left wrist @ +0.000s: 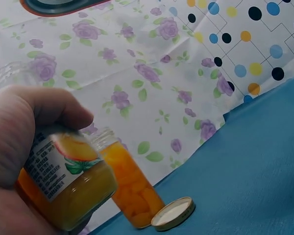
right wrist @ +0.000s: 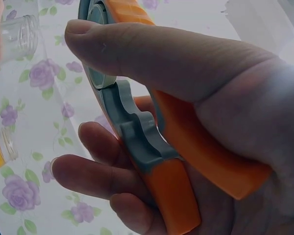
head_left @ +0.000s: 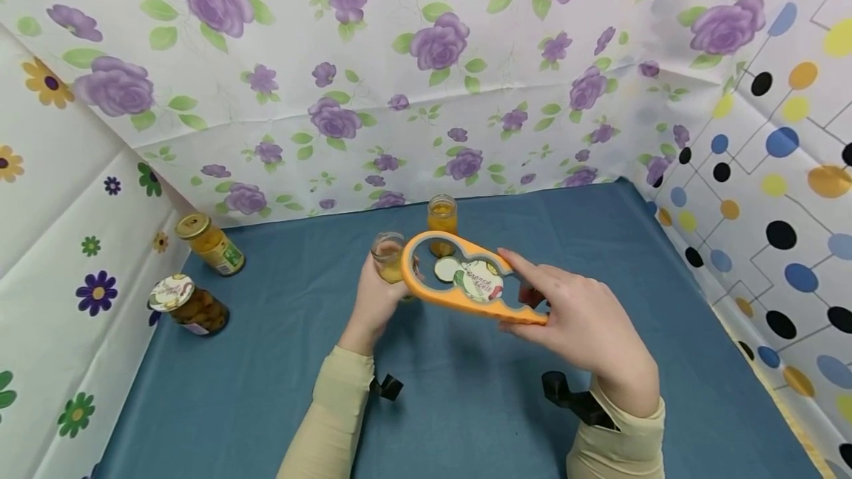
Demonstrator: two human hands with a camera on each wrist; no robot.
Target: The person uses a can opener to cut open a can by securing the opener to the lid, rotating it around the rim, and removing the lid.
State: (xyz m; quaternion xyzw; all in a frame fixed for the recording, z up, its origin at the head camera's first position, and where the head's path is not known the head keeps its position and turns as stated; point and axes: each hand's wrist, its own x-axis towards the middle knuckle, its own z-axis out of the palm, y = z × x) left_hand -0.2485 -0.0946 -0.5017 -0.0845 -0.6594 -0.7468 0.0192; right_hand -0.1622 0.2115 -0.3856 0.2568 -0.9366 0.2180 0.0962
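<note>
My left hand (head_left: 379,301) grips an open glass jar (left wrist: 81,181) with a fruit label and yellow-orange contents; its mouth tilts upward. With my right hand (head_left: 592,316) I hold an orange-and-grey jar opener (head_left: 459,304) by its handles, thumb on one side and fingers curled on the other. Its rounded end overlaps the jar in the head view. A patterned lid (head_left: 482,281) sits in the opener's middle opening. Through the larger ring shows another lid (head_left: 447,268), lying pale side up on the table. Behind it stands an uncapped jar (head_left: 442,216) of orange fruit pieces.
On the table's left side stand a gold-lidded yellow jar (head_left: 216,246) and a dark jar (head_left: 200,310) with a patterned lid. A blue cloth (head_left: 279,361) covers the table. Floral sheets (head_left: 399,102) hang behind, and a dotted sheet (head_left: 785,242) hangs at the right.
</note>
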